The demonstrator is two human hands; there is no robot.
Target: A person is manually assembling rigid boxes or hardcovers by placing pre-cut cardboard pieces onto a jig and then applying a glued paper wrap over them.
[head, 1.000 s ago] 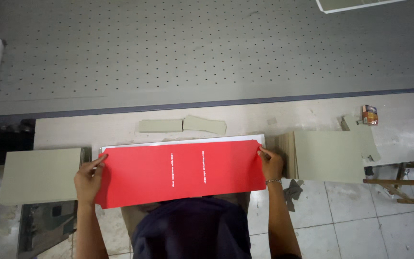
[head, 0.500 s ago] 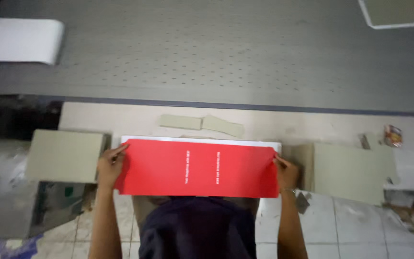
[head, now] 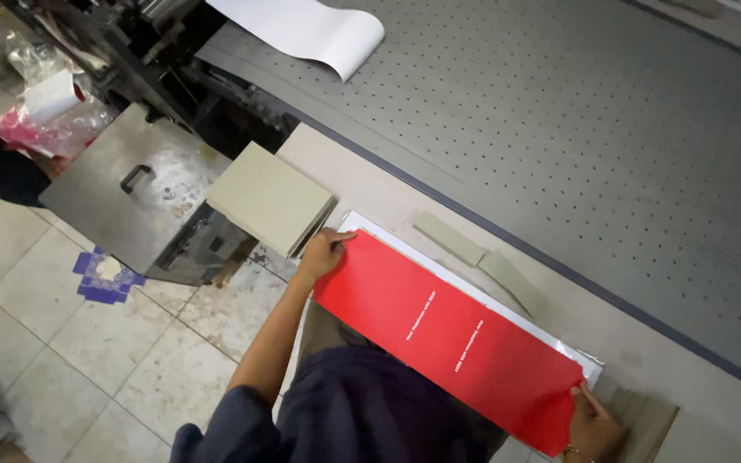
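Red and glossy, the sheet (head: 452, 339) is pinched at both short ends: the left hand (head: 323, 253) closes its grip on the near corner, the right hand (head: 593, 420) on the far one. It lies over a white sheet (head: 362, 225) on the table (head: 370, 184). Judging from this, both edges want squaring against the white border before pressing down. A grey board stack (head: 269, 197) sits just beside the left hand

Right hand (head: 595, 422) (edge-cropped)
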